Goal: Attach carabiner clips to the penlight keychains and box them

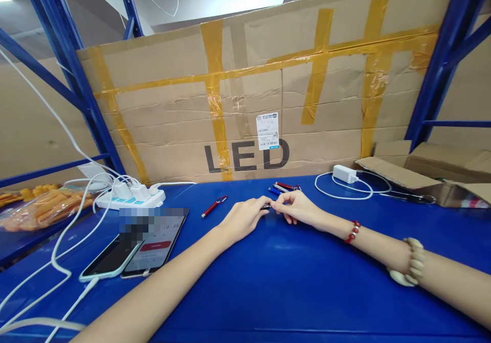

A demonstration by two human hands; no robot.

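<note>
My left hand (245,217) rests on the blue tabletop, its thumb and fingers pinched round a small dark piece (265,206). From the other side, my right hand (298,208) meets it with thumb and forefinger closed at the same piece. Most of that piece is hidden by the fingertips, so its kind cannot be made out. Just beyond my hands lie several slim pen-shaped pieces, among them a red one (286,185) and a blue one (273,190). Left of my left hand is another slim red pen-shaped piece (211,208) with a clip at its end.
Two phones, one pale-edged (111,256) and one dark (155,248), lie at the left near a white power strip (132,199) with cables. A white charger (344,174) and an open carton (441,179) are at the right. A cardboard sheet (172,128) stands behind.
</note>
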